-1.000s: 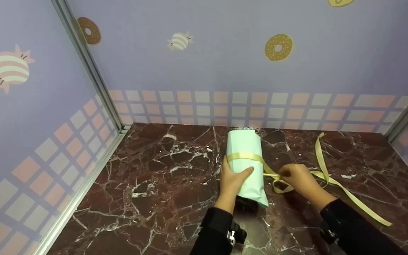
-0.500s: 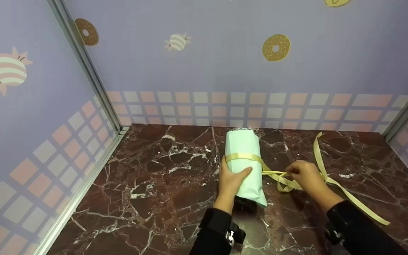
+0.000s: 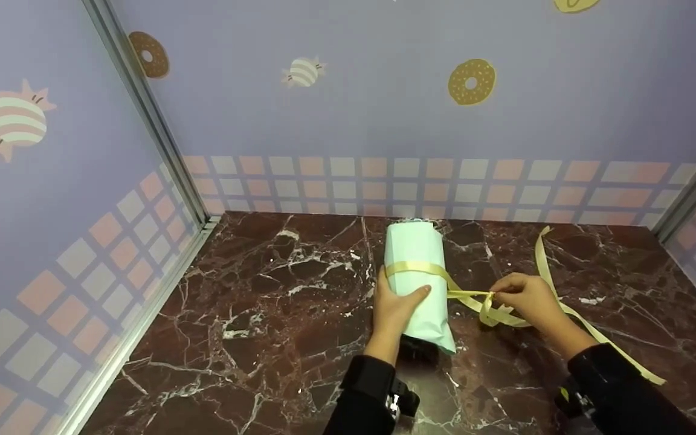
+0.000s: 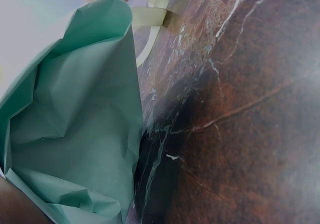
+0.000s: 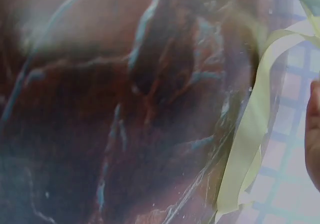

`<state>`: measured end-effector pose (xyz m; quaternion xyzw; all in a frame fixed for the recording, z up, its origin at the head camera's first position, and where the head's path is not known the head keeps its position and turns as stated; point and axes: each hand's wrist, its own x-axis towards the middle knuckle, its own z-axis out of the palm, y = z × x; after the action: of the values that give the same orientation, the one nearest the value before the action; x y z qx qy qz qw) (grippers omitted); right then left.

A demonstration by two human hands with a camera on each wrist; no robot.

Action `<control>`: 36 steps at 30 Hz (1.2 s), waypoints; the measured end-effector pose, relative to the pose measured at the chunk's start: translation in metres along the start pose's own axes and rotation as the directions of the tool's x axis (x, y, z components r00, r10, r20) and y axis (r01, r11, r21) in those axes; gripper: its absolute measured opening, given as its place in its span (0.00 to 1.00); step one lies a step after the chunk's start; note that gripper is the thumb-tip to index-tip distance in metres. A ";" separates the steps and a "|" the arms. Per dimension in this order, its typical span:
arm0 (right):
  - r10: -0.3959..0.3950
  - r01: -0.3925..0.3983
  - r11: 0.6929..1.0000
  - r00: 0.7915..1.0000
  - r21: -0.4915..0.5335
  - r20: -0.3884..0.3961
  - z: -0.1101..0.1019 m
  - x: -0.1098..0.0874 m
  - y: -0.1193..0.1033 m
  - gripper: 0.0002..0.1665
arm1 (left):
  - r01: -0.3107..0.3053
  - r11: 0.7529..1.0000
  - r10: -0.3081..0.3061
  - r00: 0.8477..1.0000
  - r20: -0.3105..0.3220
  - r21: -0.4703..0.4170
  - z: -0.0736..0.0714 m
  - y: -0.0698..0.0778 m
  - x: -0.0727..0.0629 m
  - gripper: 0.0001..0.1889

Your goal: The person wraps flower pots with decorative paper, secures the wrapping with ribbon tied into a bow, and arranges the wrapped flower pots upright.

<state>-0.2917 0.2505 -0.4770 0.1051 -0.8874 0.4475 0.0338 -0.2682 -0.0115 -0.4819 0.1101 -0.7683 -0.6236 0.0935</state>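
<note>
A package wrapped in pale green paper (image 3: pixel 414 241) lies on the table, with a yellow ribbon (image 3: pixel 417 266) around its middle. My left hand (image 3: pixel 395 311) grips it from the left, thumb across the top, other fingers mostly hidden along its side. To the right, my right hand (image 3: pixel 532 305) pinches the ribbon, which stretches taut from the package's side; a loose loop hangs below the fingertips. The left wrist view shows the package's folded paper end (image 4: pixel 90 99). In the right wrist view, a ribbon length (image 5: pixel 247 129) hangs beside the edge of my right hand (image 5: pixel 314 134).
Long ribbon tails (image 3: pixel 542 257) trail over the dark red marble table (image 3: pixel 299 338) behind and right of my right hand. A patterned back wall (image 3: pixel 378 109) and a left side wall (image 3: pixel 64 199) border the table.
My right hand has moved right, away from the package, drawing out the pinched ribbon; the loop has shifted right with it. My left hand stays in place on the package.
</note>
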 end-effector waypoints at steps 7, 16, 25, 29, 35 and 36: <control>0.134 -0.079 0.940 0.980 0.331 -0.148 -0.002 -0.003 -0.005 0.08 | 0.001 1.000 -0.001 1.000 0.001 0.008 0.001 0.000 0.000 0.56; 0.136 -0.030 0.829 0.979 0.558 -0.149 -0.001 0.000 -0.012 0.12 | 0.014 1.000 -0.014 1.000 0.011 0.019 0.000 0.003 -0.001 0.56; -0.058 0.058 0.998 0.995 0.000 -0.085 -0.007 0.001 -0.007 0.12 | 0.004 1.000 -0.004 1.000 0.010 0.016 -0.001 0.002 0.000 0.55; -0.180 0.163 0.964 0.982 -0.209 -0.065 -0.006 0.002 -0.007 0.10 | 0.010 1.000 -0.010 1.000 0.009 0.017 -0.001 0.002 -0.001 0.55; -0.139 0.105 0.972 0.978 -0.211 -0.153 -0.008 0.001 -0.006 0.04 | 0.004 1.000 -0.004 1.000 0.012 0.013 -0.001 0.002 0.000 0.55; -0.106 0.075 0.981 0.980 -0.179 -0.167 -0.009 0.001 -0.006 0.05 | 0.004 1.000 -0.005 1.000 0.014 0.009 -0.002 0.002 0.000 0.55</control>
<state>-0.2915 0.2540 -0.4670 0.1023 -0.9105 0.3750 0.1415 -0.2674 -0.0126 -0.4798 0.1080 -0.7715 -0.6211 0.0863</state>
